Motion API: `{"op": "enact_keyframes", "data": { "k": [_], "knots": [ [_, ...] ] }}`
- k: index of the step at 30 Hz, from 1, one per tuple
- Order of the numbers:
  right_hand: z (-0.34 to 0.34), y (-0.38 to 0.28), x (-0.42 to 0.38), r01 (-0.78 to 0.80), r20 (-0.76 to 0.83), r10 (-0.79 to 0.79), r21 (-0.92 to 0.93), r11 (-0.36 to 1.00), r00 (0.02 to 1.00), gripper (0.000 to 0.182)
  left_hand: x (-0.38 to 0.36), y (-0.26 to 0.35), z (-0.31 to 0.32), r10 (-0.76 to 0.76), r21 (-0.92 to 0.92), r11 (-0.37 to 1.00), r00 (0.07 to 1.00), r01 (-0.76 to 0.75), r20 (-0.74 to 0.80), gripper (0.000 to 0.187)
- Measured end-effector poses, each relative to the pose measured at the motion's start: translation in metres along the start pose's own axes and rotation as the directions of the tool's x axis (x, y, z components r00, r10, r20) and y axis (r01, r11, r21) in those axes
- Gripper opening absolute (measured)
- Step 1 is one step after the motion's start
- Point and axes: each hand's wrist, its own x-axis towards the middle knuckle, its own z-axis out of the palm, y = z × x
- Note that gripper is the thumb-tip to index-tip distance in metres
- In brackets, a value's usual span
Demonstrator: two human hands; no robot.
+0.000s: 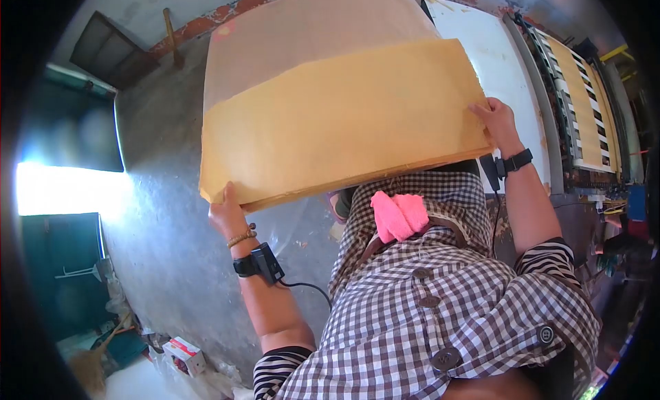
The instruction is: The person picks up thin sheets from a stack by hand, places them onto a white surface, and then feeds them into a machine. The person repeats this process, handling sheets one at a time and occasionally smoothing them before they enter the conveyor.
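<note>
A wide tan sheet stack (344, 118) spans the space in front of my body, its near edge showing several layers. My left hand (227, 211) grips its near left corner, thumb on top and the other fingers hidden beneath. At the right edge my right hand (496, 124) pinches the stack, thumb on the upper face. Beyond and partly under it lies a large paler, pinkish-beige sheet surface (309, 42). What supports the stack from below is hidden.
A white panel (505, 63) stands at the right, beside a machine (584, 104) with tan material and black-and-white strips. A pink cloth (399, 216) hangs at my waist. A broom (172, 39) leans at the back left; a box (184, 355) sits lower left.
</note>
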Motion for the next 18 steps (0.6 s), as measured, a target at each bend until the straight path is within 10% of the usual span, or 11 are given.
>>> {"op": "enact_keyframes", "data": {
  "k": [9, 18],
  "knots": [
    [-0.019, 0.018, 0.030, 0.067, -0.052, -0.070, -0.065, 0.996, 0.996, 0.045, 0.007, 0.039, 0.041, -0.077, -0.180, 0.978, 0.983, 0.108, 0.169, 0.032],
    [0.014, -0.008, 0.048, 0.222, 0.003, -0.222, -0.012, 0.975, 0.975, 0.062, 0.021, 0.018, 0.020, -0.129, 0.019, 0.992, 0.988, 0.128, 0.080, 0.047]
  ]
}}
